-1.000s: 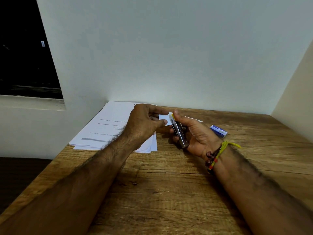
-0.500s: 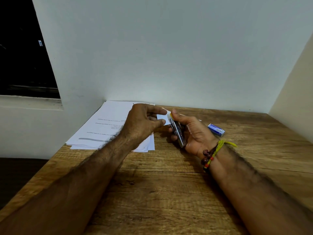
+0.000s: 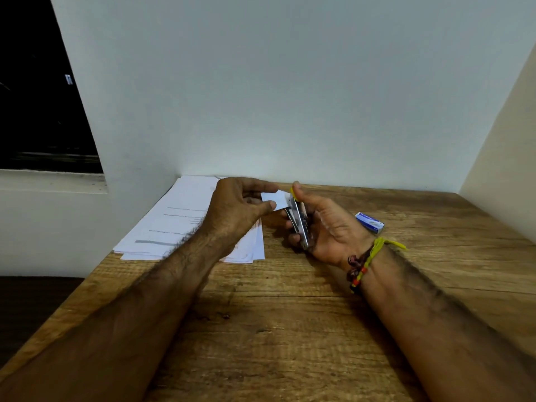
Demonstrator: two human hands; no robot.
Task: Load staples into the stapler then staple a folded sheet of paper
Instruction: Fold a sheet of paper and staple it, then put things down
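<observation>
Left hand point(image 3: 240, 211) grip: thumb and fingers pinch the folded paper point(image 3: 275, 200), held above the surface point(image 3: 290, 329). Paper's right edge sits in the stapler point(image 3: 298, 223) mouth. Right hand point(image 3: 324, 227) grip wraps the stapler, thumb on its top end. Printed sheet stack point(image 3: 179, 221) lies far left on the surface; staple box point(image 3: 369, 222) right of the hand.

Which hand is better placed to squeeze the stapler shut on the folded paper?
Right. The right hand already grips the stapler, thumb on its top end. The left hand pinches the folded paper, whose edge sits at the stapler's mouth, so it probably should just steady the sheet.
</observation>
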